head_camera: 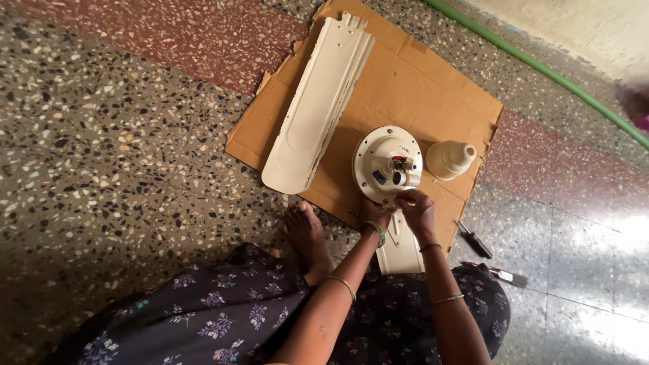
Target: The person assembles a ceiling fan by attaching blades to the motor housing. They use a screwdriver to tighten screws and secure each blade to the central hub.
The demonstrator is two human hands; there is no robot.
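Lower frame: a person sits on the terrazzo floor (pixel 122 169) in a dark floral garment (pixel 216 318), one bare foot (pixel 307 236) stretched forward to the cardboard's near edge. Both forearms carry bangles and reach up toward the centre of the frame.

Left hand (pixel 374 215): at the near rim of the ceiling fan motor (pixel 387 163), touching its lower edge. The fingers are curled against the rim; a firm grasp cannot be confirmed from this angle.

Right hand (pixel 416 206): just right of the left one, fingers pinched together at the motor's near rim, below the central shaft. Whether they grip a small part cannot be told.

A cream fan blade (pixel 400 247) lies beneath both wrists, running from the motor back toward the person's lap.

Right of the arms, on the bare floor: a dark-handled screwdriver (pixel 474 239) and, nearer the garment, a small brush (pixel 503 274).

Centre frame: the motor, cream and round, sits flat on a sheet of brown cardboard (pixel 419 88), with its shaft and wiring facing up. Just beside it on the right stands a cream cone-shaped canopy cover (pixel 450 159), apart from the motor.

Further, upper centre: a stack of cream fan blades (pixel 318 108) lies diagonally across the cardboard's left portion.

Upper right of the frame: a green hose (pixel 541 67) crosses the floor.
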